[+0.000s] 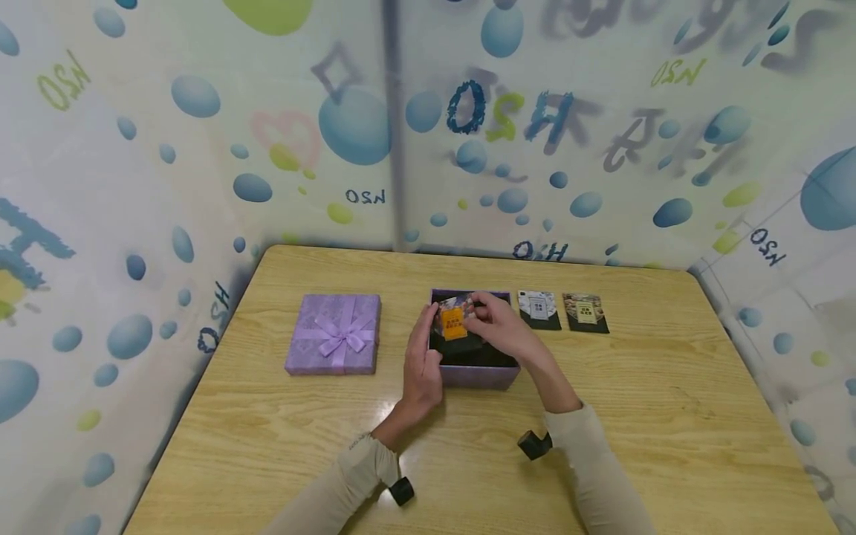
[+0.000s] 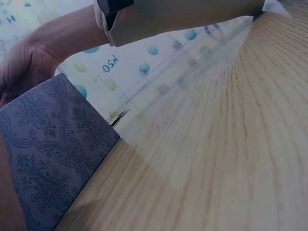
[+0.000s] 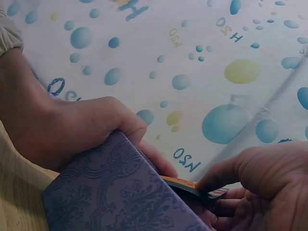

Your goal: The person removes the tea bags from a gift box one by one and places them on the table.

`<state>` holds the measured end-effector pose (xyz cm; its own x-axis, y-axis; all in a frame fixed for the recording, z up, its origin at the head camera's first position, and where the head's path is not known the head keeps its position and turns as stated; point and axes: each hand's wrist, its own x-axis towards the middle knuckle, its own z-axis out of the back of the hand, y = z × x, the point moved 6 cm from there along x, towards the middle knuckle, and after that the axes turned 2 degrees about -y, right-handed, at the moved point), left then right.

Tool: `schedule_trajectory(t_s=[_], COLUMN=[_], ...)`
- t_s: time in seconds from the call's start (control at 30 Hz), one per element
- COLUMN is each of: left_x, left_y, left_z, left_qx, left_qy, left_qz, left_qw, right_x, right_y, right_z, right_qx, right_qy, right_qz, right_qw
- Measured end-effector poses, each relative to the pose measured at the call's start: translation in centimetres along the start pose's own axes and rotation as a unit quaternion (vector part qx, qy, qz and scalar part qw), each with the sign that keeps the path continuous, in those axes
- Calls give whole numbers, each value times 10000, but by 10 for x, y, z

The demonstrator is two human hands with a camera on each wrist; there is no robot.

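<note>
A purple patterned gift box (image 1: 478, 377) stands lidless on the table, its inside dark. My left hand (image 1: 423, 364) holds the box at its left side, fingers stretched along the wall and thumb bent at the near rim. Over the box's opening, my right hand (image 1: 500, 321) pinches a small flat square packet (image 1: 453, 324) with an orange label, which lies tilted. The left fingertips reach the packet's left edge. In the right wrist view the packet (image 3: 180, 183) shows edge-on behind the box wall, between the right thumb and fingers.
The purple lid (image 1: 334, 334) with a ribbon bow lies left of the box. To the right, a flat packet with a white label (image 1: 538, 310) and another with a pale yellow label (image 1: 585, 313) lie side by side. A printed curtain wall (image 1: 428, 215) rises behind the table (image 1: 642, 416).
</note>
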<state>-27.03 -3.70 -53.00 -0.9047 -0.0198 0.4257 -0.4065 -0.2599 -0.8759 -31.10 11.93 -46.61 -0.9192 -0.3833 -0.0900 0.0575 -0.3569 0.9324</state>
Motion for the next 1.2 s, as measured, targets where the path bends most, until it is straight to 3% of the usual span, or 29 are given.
schedule_trajectory(t_s=[0.67,1.2], left_x=[1,0], left_y=[2,3], left_z=[-1,-1], left_qx=[-1,22], left_qy=[50,41], left_qz=[110,72], left_qw=[9999,10000], right_x=[-5,-12], right_y=[2,1], right_z=[17,42], right_qx=[234,13], right_qy=[-215,-766], right_qz=[102,-81], right_qw=[9994,9970])
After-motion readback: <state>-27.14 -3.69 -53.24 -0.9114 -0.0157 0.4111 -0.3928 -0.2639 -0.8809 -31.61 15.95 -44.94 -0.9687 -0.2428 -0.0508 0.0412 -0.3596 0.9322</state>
